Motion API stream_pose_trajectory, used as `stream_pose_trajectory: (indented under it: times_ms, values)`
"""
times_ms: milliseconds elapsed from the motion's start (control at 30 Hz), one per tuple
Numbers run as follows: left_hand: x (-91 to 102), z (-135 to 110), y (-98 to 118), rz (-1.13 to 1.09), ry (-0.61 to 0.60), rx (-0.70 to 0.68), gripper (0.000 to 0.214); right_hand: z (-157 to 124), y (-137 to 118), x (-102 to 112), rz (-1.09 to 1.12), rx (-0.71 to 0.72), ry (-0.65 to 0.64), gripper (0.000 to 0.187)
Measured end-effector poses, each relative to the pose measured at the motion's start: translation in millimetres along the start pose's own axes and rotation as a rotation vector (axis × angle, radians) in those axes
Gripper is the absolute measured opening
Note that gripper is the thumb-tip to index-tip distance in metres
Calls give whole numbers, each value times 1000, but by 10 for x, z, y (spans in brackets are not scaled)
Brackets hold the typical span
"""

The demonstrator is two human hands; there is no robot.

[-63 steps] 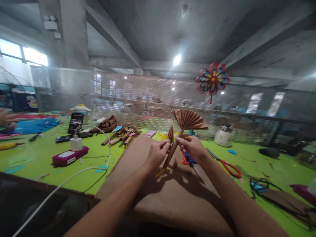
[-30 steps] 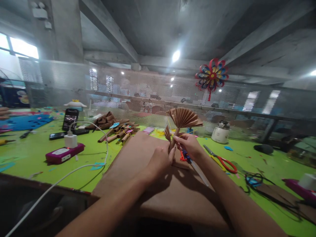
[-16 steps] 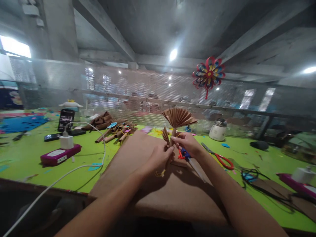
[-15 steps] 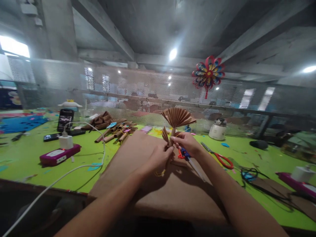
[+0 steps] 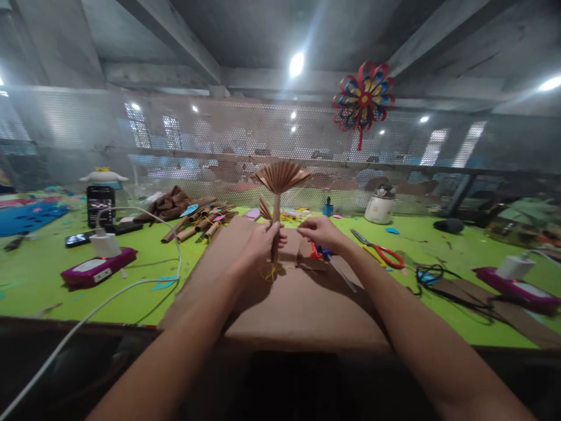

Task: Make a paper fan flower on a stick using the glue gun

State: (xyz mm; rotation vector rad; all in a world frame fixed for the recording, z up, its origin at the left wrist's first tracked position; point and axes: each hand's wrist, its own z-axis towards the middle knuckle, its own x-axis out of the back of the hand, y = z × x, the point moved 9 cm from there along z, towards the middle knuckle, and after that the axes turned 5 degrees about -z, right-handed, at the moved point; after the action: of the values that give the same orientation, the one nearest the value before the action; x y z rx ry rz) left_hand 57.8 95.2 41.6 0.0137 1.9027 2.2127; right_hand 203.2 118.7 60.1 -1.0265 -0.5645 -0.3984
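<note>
My left hand (image 5: 263,245) is closed around the stem of a pleated brown paper fan (image 5: 281,177), which stands upright over the brown board (image 5: 280,316). A smaller folded paper piece (image 5: 265,209) sticks out on the stem's left side. Yellow string (image 5: 272,271) hangs loose below the left hand. To the right, apart from the fan, my right hand (image 5: 323,233) has its fingers bent together in a pinch; whatever they hold is too small to make out. Beneath it lies a blue and red glue gun (image 5: 324,251) with a translucent stick, partly hidden by the hand.
Rolled brown paper pieces (image 5: 204,225) and crumpled brown paper (image 5: 170,203) lie at the back left. Orange-handled scissors (image 5: 388,256) and a black cord (image 5: 432,275) are on the right. A purple power strip (image 5: 100,269) with a white cable (image 5: 179,251) sits left; a white jar (image 5: 379,206) stands behind.
The right hand has come off the paper fan and moved apart to its right. My left hand alone now holds the fan, more upright and further left. The view has shifted slightly.
</note>
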Motion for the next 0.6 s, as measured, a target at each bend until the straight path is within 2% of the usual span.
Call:
stream_pose_trajectory:
  times_ms: [133, 233, 333, 500, 600]
  values:
    - [151, 73, 64, -17, 84, -62, 12, -63, 50, -224, -474, 54, -188, 2]
    - [188, 89, 45, -30, 91, -53, 14, -66, 104, -236, -571, 36, -180, 5]
    - [205, 68, 33, -30, 91, -43, 18, -9, 184, -61, -601, 4, -97, 10]
    - [156, 45, -78, -77, 31, 29, 18, 53, 472, 478, -661, -114, 72, 25]
    - [112, 73, -182, -130, -22, 76, 17, 18, 676, 641, -649, -178, 60, 23]
